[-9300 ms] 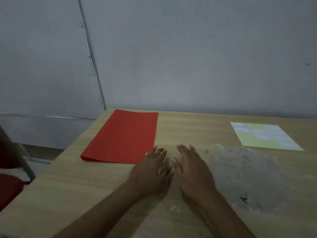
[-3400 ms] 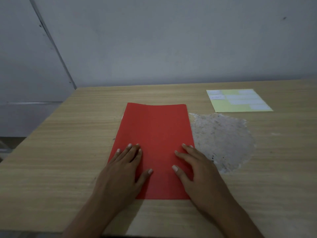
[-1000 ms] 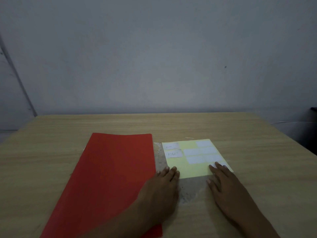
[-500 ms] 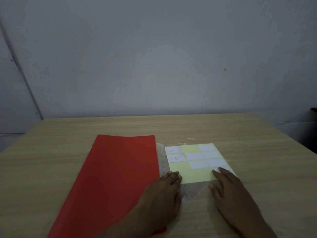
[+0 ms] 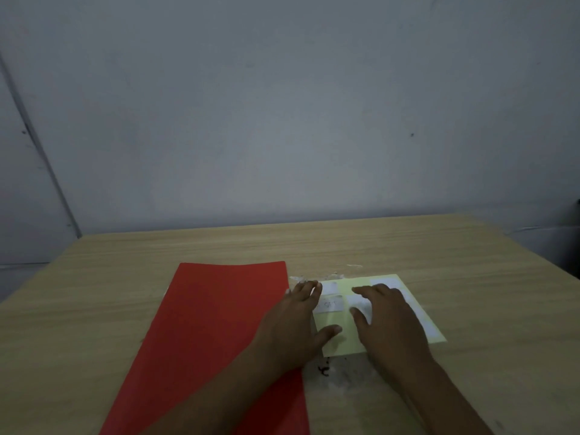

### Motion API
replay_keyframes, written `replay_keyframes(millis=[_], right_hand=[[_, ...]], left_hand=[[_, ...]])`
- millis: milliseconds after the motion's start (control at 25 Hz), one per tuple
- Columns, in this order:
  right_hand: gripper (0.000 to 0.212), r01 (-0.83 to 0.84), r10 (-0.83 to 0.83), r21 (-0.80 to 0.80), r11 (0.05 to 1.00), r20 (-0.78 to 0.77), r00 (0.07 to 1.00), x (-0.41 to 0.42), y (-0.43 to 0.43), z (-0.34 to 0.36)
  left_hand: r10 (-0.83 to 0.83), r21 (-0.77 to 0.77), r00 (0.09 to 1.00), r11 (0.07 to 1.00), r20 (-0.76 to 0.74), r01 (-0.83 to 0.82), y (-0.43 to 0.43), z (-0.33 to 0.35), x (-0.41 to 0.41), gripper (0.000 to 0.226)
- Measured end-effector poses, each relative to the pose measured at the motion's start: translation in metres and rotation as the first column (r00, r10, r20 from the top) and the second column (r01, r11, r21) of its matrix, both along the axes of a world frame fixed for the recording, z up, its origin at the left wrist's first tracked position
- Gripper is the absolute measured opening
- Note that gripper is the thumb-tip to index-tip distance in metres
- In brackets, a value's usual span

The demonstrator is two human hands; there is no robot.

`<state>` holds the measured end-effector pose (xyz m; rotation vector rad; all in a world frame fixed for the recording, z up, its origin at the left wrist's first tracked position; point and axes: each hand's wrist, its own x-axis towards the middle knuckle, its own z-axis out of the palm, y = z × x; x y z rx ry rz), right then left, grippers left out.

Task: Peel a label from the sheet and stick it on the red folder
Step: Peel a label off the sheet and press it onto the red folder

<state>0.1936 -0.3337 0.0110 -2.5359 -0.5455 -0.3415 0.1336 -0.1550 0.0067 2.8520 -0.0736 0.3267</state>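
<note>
The red folder [image 5: 213,334] lies flat on the wooden table, left of centre, running toward me. Right beside it lies the pale yellow label sheet [image 5: 342,340] with several white labels; one label [image 5: 329,305] carries faint writing. My left hand [image 5: 295,328] rests flat with fingers spread across the folder's right edge and the sheet's left edge. My right hand [image 5: 389,321] lies over the middle of the sheet, its fingertips on a white label. Neither hand holds anything.
The wooden table [image 5: 470,277] stands against a grey wall. A rough, whitish worn patch [image 5: 339,381] with dark specks lies under and in front of the sheet. The table's right edge falls away at the far right.
Both hands have slid forward onto the label sheet; the left now covers its left edge, the right its middle. The sheet sits closer to me than before.
</note>
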Motion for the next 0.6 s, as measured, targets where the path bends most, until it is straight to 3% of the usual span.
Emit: replay_keyframes(millis=[200,480,600], right_hand=[[0.04,0.052,-0.059,-0.061,0.997,-0.12,0.991,0.024,0.035,0.0],[0.009,0.157,-0.157,-0.046,0.986,0.012,0.988,0.026,0.042,-0.011],[0.005,0.157,-0.157,-0.014,0.988,0.015,0.988,0.025,0.041,-0.012]], left_hand=[[0.038,0.0,0.991,0.999,-0.132,-0.038,0.007,-0.018,0.016,0.107],[0.047,-0.002,0.994,0.999,-0.103,-0.048,0.009,-0.02,0.022,0.112],[0.059,-0.022,0.993,0.998,-0.104,-0.062,0.009,-0.018,0.021,0.113]])
